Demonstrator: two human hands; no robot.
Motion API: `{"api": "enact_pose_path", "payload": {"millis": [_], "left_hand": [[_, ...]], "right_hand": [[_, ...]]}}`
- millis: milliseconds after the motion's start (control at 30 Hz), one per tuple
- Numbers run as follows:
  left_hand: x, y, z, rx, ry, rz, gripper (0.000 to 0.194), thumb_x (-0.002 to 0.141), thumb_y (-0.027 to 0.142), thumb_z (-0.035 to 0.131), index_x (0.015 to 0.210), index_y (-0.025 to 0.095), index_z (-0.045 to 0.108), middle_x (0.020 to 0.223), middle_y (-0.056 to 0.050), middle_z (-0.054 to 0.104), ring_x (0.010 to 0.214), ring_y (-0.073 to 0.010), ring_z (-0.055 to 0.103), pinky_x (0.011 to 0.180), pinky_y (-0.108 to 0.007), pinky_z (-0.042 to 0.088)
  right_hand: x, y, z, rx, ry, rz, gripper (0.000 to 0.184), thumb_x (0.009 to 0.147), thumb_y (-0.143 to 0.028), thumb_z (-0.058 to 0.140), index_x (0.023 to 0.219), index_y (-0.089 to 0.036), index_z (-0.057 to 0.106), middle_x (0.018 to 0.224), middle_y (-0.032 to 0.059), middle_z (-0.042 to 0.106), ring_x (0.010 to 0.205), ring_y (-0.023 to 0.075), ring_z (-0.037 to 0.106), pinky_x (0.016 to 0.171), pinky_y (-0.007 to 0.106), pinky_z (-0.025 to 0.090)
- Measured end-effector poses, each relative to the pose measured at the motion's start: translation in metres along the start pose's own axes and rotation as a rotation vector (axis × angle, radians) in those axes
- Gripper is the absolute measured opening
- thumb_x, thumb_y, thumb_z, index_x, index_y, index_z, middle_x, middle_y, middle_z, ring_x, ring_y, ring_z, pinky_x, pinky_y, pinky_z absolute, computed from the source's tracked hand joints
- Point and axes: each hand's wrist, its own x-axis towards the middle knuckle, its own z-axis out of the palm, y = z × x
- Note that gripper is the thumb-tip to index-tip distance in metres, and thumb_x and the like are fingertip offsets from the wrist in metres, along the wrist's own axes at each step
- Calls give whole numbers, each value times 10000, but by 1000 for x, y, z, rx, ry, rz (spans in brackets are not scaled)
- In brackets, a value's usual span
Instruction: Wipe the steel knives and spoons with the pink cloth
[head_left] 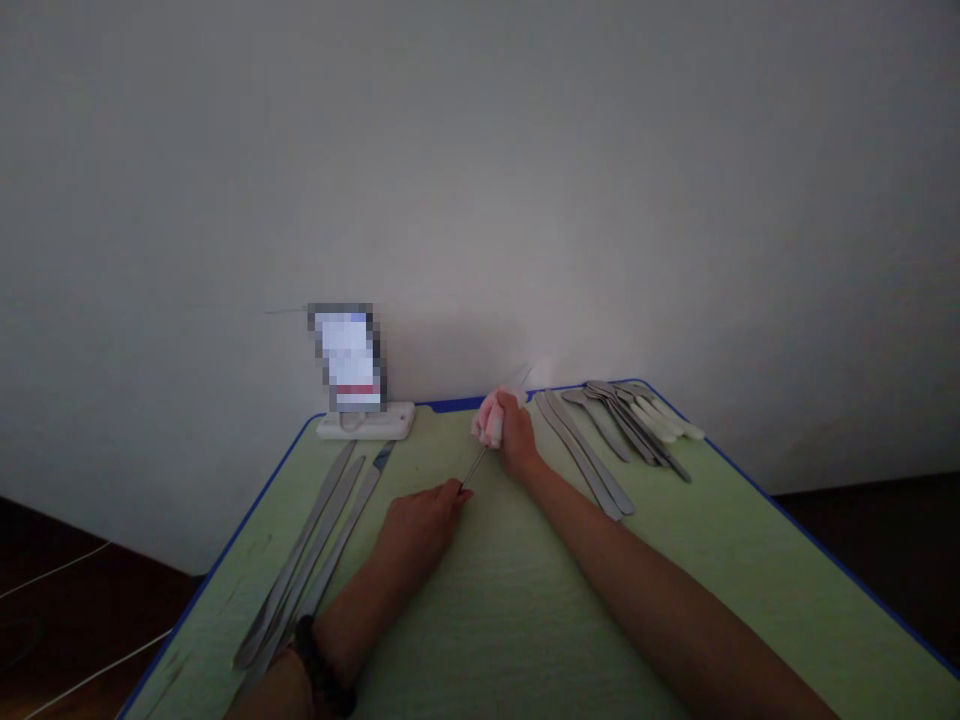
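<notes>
My left hand (426, 522), with a dark bracelet on its wrist, is closed around the handle end of a thin metal table knife (474, 468). The knife slants away from me above the green table (480, 620). Farther along it, my right hand (518, 437) grips a pink cloth (487, 420) wrapped around the blade. A bit of the blade tip shows beyond the cloth. Right of that hand lie two table knives (589, 450) side by side. Several long table knives (322, 545) lie beside my left forearm, partly hidden by it.
At the back left, a lit phone (347, 355) with a blurred screen stands on a white stand (367, 422). Metal spoons (626, 425) and white-handled cutlery (664, 415) lie piled at the back right. A wall (480, 200) rises behind the table's blue edge.
</notes>
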Motion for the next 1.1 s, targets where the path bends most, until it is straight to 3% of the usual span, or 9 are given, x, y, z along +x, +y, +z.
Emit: {"api": "enact_pose_path", "payload": {"millis": [100,333,700,900,1100], "left_hand": [[3,0,-1,-7,30,-17,302,989,295,318,985,173,594,967,-118,736,864,-246,704,701,-304,493],[1,-5,0,-81,100,-22,319,978,291,343,1012,178,639,975,-112,740,855,-239,695,721,-296,467],[1,-11,2,-313,176,51,355,985,294,286,926,184,617,828,-66,723,753,-194,675,698,-259,448],[4,-13,4,-286,148,12,354,981,267,280,922,172,616,835,-82,729,750,-202,678,672,-263,443],[3,-10,6,-190,131,35,312,960,341,372,973,173,634,890,-102,745,785,-238,695,667,-282,441]], "right_hand": [[-16,0,8,-14,-30,38,405,759,-508,431,467,-227,426,395,-26,431,397,121,412,408,239,321],[-42,-1,18,5,-98,-64,450,799,-574,432,547,-208,497,500,-3,541,480,132,491,468,234,386],[-41,-2,16,28,-100,-60,476,814,-587,433,545,-202,511,482,-5,540,468,129,489,470,237,400],[-39,1,18,-39,-145,-67,335,743,-487,547,570,-201,515,503,-22,540,507,131,490,493,234,381],[-38,5,18,-18,-239,-70,435,808,-556,462,569,-202,543,480,-15,540,539,143,532,546,238,411]]}}
